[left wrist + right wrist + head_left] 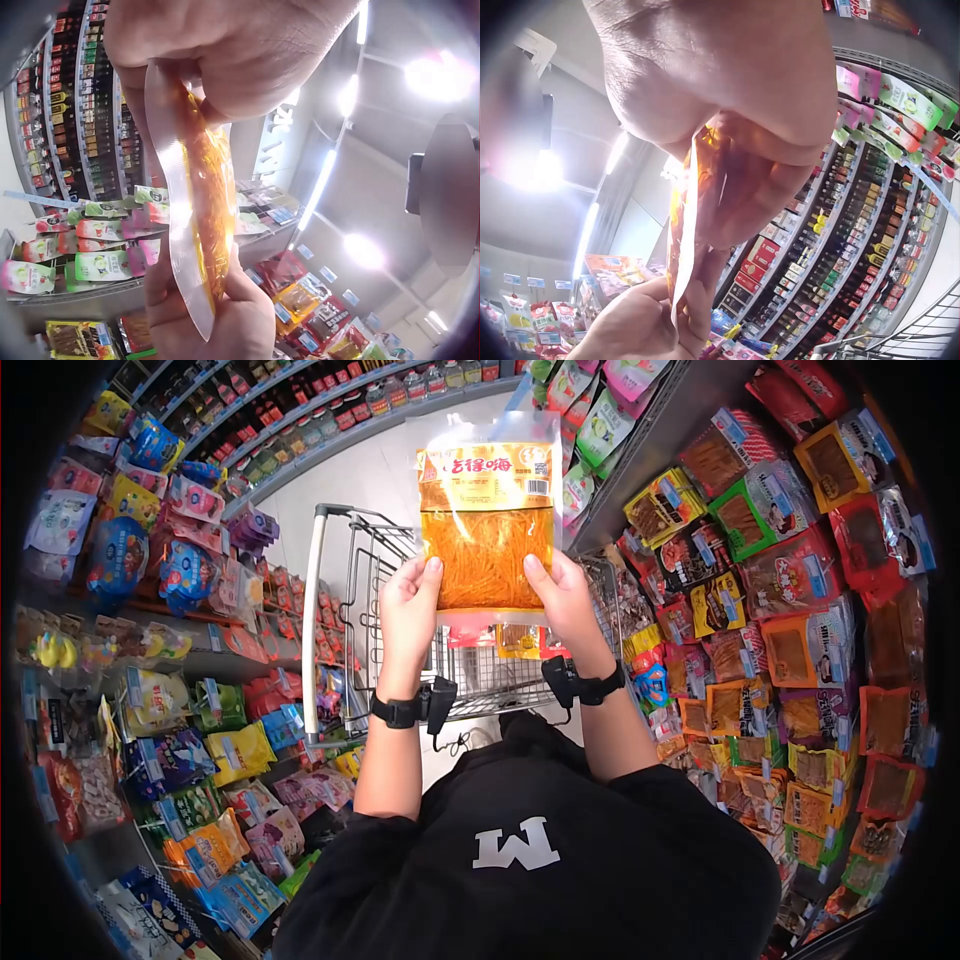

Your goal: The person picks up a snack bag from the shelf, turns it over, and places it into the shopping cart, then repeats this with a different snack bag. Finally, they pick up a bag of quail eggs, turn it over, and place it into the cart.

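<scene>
A clear snack packet point(487, 555) of orange shredded strips, with a printed yellow label on its upper part, is held upright over the cart. My left hand point(412, 590) pinches its lower left edge, thumb on the front. On the opposite edge, my right hand point(566, 592) grips it the same way, with the fingers behind. From the left wrist, the packet point(214, 195) appears edge-on between both hands. The right wrist view also catches its thin side point(690, 217), largely covered by the right hand point(712, 67).
Below the packet stands a wire shopping cart point(350, 575) with a pale handle point(311, 620) and a few colourful packets point(518, 641) inside. Racks of hanging snack bags point(800, 575) line the right, more bags point(240, 752) the left. Curved shelves of bottles and jars point(378, 400) stand ahead.
</scene>
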### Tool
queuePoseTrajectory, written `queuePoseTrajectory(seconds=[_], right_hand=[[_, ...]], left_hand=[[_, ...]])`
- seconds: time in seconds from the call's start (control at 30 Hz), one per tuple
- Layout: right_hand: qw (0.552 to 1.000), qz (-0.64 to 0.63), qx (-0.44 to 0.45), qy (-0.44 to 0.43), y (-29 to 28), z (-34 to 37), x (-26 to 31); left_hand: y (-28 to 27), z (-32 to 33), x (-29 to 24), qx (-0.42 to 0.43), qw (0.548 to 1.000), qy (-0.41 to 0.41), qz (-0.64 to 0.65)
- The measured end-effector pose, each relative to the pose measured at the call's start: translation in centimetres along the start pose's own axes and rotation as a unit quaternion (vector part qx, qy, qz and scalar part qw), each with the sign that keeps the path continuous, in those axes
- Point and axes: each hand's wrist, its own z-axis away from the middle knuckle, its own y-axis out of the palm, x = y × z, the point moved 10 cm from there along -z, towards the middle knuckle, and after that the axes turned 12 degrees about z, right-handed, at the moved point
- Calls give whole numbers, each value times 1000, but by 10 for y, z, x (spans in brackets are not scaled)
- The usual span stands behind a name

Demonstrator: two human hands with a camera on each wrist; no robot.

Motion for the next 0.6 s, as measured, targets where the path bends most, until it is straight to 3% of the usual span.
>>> queuePoseTrajectory(seconds=[0.1, 0.23, 0.27, 0.37, 0.4, 0.6], right_hand=[[999, -1, -11, 43, -7, -9, -35], [995, -5, -9, 95, -11, -20, -91], [994, -11, -14, 112, -12, -23, -105], [993, 48, -55, 93, -19, -30, -123], [992, 59, -38, 109, -24, -32, -155], [975, -2, -10, 223, -25, -25, -258]], left_hand=[[-19, -13, 48, 39, 995, -87, -29], [-36, -20, 83, 3, 990, -135, -43], [-38, -23, 90, -2, 990, -139, -29], [-67, -34, 120, -28, 984, -99, -147], [-76, -36, 134, -32, 982, -109, -151], [-111, -36, 222, -31, 949, -257, -180]])
